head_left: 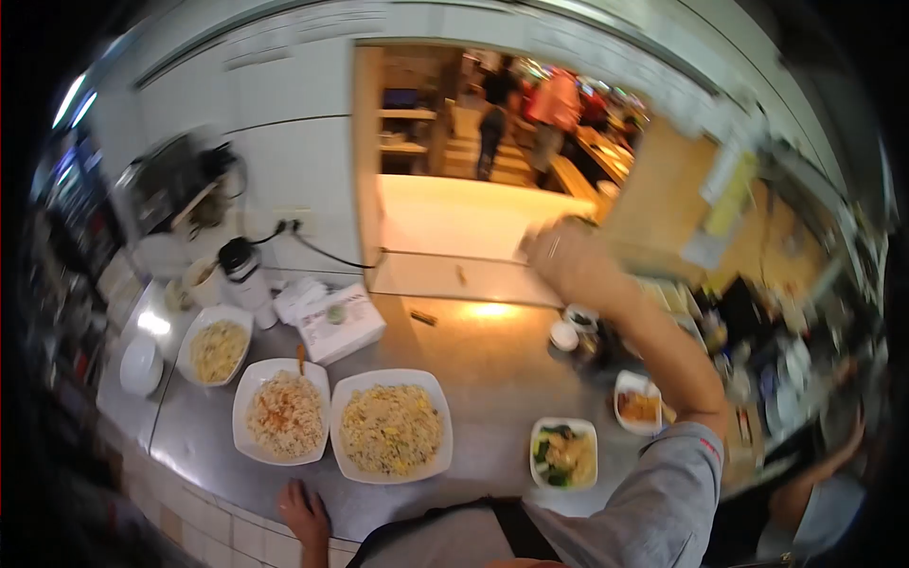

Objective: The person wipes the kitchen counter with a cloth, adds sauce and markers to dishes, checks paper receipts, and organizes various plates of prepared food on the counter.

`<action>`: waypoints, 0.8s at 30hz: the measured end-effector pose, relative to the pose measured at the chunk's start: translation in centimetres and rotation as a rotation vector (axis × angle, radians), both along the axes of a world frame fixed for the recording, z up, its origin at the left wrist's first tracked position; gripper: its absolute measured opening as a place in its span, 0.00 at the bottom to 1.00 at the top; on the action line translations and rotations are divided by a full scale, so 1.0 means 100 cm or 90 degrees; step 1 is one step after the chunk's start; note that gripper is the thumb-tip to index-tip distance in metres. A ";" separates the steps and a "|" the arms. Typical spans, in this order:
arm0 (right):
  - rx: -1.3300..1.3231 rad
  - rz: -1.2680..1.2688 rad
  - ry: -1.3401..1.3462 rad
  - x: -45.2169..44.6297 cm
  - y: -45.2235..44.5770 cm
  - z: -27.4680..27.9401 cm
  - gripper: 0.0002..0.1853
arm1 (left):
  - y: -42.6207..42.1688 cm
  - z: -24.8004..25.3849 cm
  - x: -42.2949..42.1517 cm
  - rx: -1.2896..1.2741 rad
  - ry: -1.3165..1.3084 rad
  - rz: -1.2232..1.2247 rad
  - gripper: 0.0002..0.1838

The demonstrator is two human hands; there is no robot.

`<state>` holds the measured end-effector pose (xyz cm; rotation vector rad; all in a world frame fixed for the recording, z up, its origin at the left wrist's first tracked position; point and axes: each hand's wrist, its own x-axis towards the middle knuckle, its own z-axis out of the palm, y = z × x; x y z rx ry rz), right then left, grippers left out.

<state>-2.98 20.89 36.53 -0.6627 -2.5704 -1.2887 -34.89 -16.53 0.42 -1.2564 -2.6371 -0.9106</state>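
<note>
My left hand (305, 511) rests at the front edge of the steel counter, just below two large white bowls, with its fingers loosely apart and nothing in them. One holds reddish-topped rice (284, 414) with an orange-brown handle sticking out. Beside it stands a bowl of fried rice (391, 428) with egg and green bits. My right arm stretches up and forward, and my right hand (575, 260) is raised in front of the serving window. Motion smears its fingers, so whether they grip anything is unclear. Below that arm sits a small white bowl of greens and pale food (565, 452).
A third rice bowl (218, 350), a white cup (141, 366), a black-lidded bottle (246, 275) and a white box (341, 323) stand left. A small orange-food bowl (638, 405) and jars (564, 335) are right. Another person's arm (824, 464) shows at lower right; people stand beyond the window.
</note>
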 end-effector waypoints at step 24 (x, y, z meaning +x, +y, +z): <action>0.052 -1.647 0.975 0.316 -0.854 -0.457 0.17 | 0.116 0.050 0.395 -0.870 -0.684 -1.210 0.19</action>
